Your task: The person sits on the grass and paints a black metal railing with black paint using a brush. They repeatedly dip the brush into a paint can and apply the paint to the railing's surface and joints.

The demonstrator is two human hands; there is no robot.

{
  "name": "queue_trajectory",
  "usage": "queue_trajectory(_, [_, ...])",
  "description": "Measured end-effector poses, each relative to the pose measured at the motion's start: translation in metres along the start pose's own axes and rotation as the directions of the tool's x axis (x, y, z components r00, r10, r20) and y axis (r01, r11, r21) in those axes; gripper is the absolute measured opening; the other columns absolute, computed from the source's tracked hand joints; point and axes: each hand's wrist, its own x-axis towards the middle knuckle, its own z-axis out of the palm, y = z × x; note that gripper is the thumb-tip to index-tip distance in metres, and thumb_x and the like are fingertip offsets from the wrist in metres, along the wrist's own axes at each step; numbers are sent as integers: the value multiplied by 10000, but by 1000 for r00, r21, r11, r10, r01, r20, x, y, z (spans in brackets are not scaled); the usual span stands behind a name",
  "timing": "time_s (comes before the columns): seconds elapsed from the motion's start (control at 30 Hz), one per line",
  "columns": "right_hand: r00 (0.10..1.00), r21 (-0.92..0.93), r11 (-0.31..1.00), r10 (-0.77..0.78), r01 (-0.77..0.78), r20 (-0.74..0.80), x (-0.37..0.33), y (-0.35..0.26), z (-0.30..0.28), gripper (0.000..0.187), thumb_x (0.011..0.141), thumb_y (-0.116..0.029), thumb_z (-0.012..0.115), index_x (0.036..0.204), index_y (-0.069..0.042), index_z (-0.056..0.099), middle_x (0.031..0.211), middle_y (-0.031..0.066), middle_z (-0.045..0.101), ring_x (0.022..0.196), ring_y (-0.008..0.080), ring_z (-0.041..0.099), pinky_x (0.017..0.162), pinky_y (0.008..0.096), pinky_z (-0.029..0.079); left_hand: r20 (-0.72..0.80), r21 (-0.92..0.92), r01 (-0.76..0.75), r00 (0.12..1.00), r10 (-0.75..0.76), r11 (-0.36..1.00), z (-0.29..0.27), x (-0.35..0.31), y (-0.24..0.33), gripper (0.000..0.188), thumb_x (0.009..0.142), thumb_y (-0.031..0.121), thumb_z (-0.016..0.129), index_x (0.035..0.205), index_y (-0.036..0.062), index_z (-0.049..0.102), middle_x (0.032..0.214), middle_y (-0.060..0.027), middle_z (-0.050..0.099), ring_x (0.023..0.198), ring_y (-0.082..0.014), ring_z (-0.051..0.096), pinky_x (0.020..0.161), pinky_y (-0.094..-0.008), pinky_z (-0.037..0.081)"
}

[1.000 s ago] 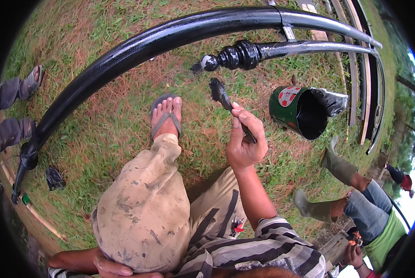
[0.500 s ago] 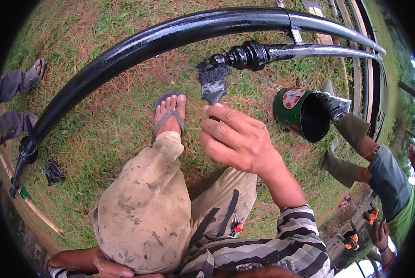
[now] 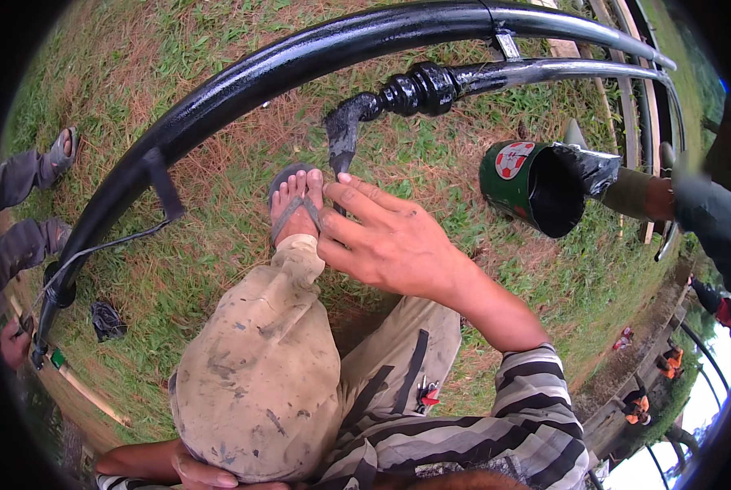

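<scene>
The paintbrush stands with its blackened bristles up against the round tip of the ridged black finial, at the end of the thinner pole. The person's right hand has its grip clamped on the handle, fingers bunched around it. Above the finial, a thick black pole curves over the grass. Off to the right I see a green bucket, its dark mouth facing right. Down here, the left hand rests on the spotted tan trousers; whether its grip is apart or together, I can't tell.
</scene>
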Motion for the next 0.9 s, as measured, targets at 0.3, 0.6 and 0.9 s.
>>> queue_trajectory(0.3, [998,69,997,-33,29,61,-8,-1,1,146,805,-220,650,886,-106,608,1018,58,599,1222,273,613,1137,431,504,-87,32,19,996,-16,999,17,9,2,253,883,341,658,1061,353,836,1057,209,743,1091,129,573,1032,-280,340])
queue_trajectory(0.6, [975,195,978,109,-71,-193,-30,-1,-21,206,780,-148,680,976,-85,682,1113,67,707,1145,292,697,943,425,625,-18,34,5,1000,-4,999,12,6,4,252,882,335,659,1064,343,834,1078,205,743,1108,116,573,1043,-287,337])
queue_trajectory(0.9, [590,479,781,619,-400,-518,-81,-7,16,216,917,-34,741,1132,-20,737,1181,144,694,1053,317,737,922,389,633,18,19,-20,1000,20,1000,7,11,-1,253,884,319,658,1068,329,832,1103,199,742,1128,102,573,1053,-291,336])
